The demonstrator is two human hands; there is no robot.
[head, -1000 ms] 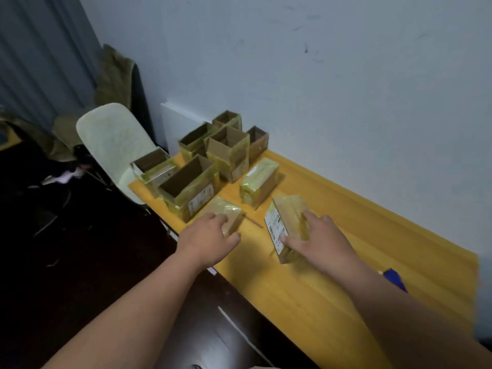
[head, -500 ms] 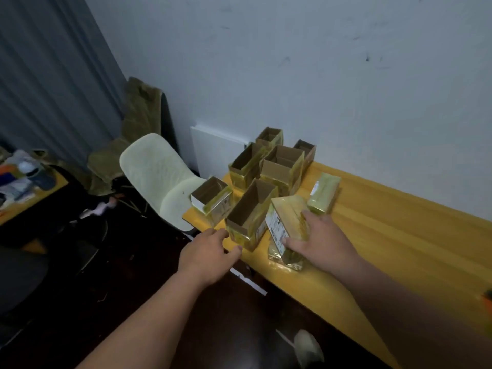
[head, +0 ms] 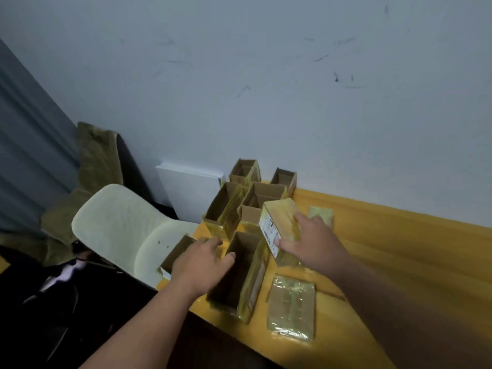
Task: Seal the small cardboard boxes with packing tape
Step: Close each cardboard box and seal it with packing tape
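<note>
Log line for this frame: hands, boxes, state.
right hand: grips sealed labelled box, raised | left hand: at rim of open box, grip unclear | wrapped box: flat on yellow table

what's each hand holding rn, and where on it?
Right hand grips the sealed box by its top face and labelled side. Left hand holds nothing, thumb at the open box rim.
</note>
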